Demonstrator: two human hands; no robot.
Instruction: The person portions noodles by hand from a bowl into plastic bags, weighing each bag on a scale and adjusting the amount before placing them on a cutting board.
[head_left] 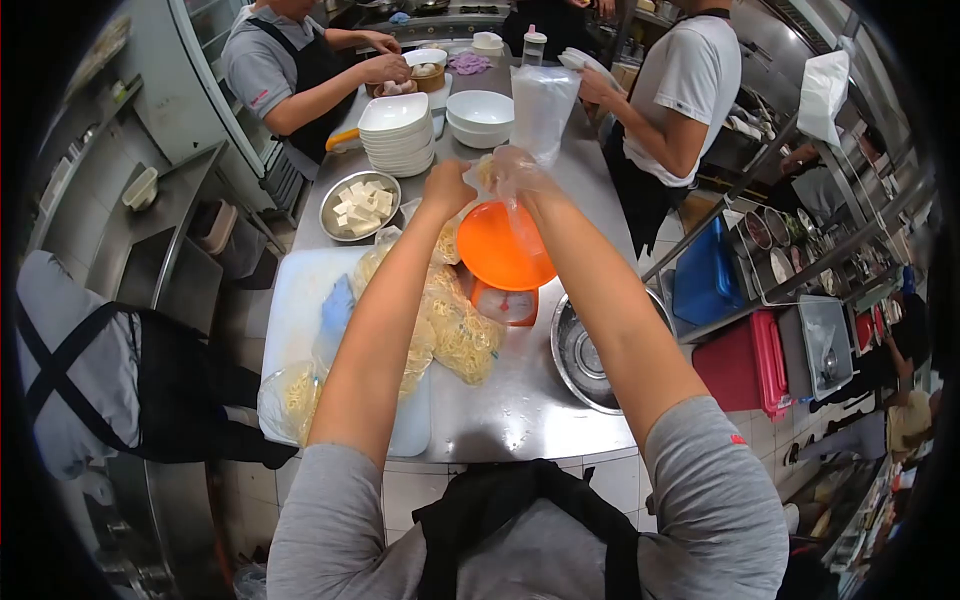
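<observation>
My left hand (450,186) is closed just beyond the orange scale pan (505,246); what its fingers hold is hidden. Close beside it, my right hand (517,172) is closed on a thin clear plastic bag (528,222), which partly covers the hand and hangs over the pan. A pale yellow clump, probably noodles (486,172), shows between my hands. Under the pan stands an orange scale (505,303) with a round dial. Filled bags of yellow noodles (462,325) lie left of the scale, partly behind my left forearm.
A white cutting board (290,285) lies left, with a metal bowl of tofu cubes (358,206) behind it. Stacked white dishes (397,135), white bowls (480,118) and a plastic bag stack (543,105) stand farther back. A steel bowl (585,355) sits right. Co-workers stand around the table.
</observation>
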